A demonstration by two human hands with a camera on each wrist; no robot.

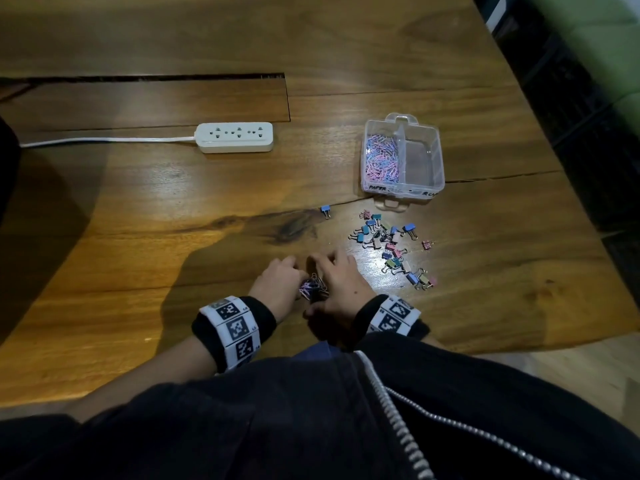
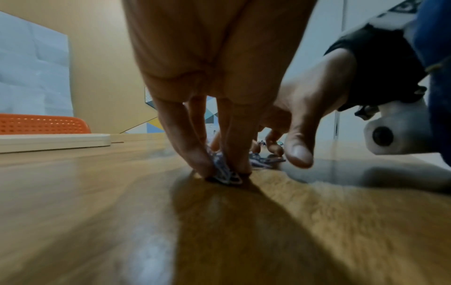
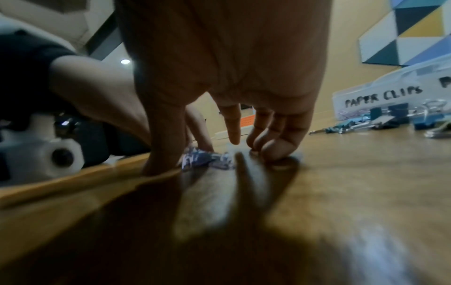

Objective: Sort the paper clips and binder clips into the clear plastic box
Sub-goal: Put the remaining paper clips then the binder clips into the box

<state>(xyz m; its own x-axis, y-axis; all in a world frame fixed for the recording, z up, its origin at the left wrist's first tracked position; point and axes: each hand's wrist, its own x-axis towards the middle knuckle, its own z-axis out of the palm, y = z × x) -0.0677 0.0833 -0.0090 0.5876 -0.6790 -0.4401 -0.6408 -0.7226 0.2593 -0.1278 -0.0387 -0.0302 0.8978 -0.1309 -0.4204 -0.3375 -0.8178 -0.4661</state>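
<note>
Paper clips mostly in clear plastic box (image 1: pixel 437 157); left hand (image 1: pixel 278 284) and right hand (image 1: pixel 341 285) pinched last paper clips (image 1: pixel 312 285) near it, binder clips (image 1: pixel 391 245) unsorted.

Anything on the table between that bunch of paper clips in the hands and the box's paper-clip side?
Only loose binder clips lie between the paper clips and the clear box; its paper-clip compartment is open-topped.

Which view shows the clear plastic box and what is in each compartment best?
The head view: it looks down into the clear plastic box, showing paper clips filling one compartment and the other empty. The right wrist view catches only its labelled side wall at the frame edge. The left wrist view does not show it.
</note>
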